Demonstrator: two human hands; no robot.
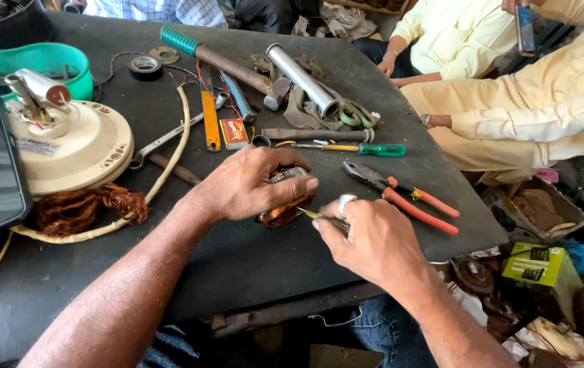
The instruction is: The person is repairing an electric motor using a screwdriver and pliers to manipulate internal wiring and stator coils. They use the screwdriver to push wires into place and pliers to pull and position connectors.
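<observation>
My left hand [251,184] is closed around a small motor stator with copper windings [285,211], pressed onto the dark tabletop [251,266]. My right hand [373,242] grips a thin metal tool [319,217] whose tip touches the copper winding. A ring sits on one right finger. Red-handled pliers [408,197] lie just right of my hands, touching nothing I hold.
A cream ceiling-fan motor housing [73,146] and a loose copper wire tangle [84,208] lie at the left. Hammer [230,65], metal tube [302,80], green screwdriver [360,148], spanner [166,140], tape roll [146,66], green basin [39,63]. Two seated people in pale yellow sit at the right.
</observation>
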